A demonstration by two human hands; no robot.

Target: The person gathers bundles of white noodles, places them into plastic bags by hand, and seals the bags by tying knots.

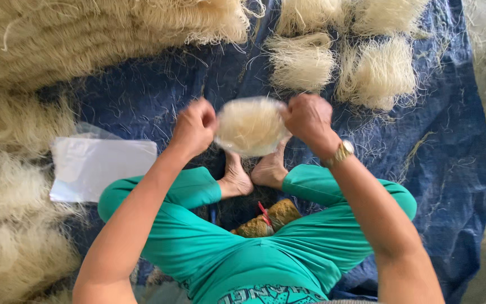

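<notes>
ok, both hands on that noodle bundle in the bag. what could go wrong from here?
1. The noodle bundle is held in mid-air between the left hand and right hand; a tight grip could snap the brittle strands.
2. Loose strands already litter the blue tarp; more may shed there.
3. The stack of clear bags lies loose beside the left knee and could get knocked or shifted.

Soft, even daylight fills the scene, with only faint shadows under the legs. The bagged noodle bundle (250, 126) is motion-blurred, as perhaps are both hands. Edges bow slightly; the pale right margin looks washed out.
</notes>
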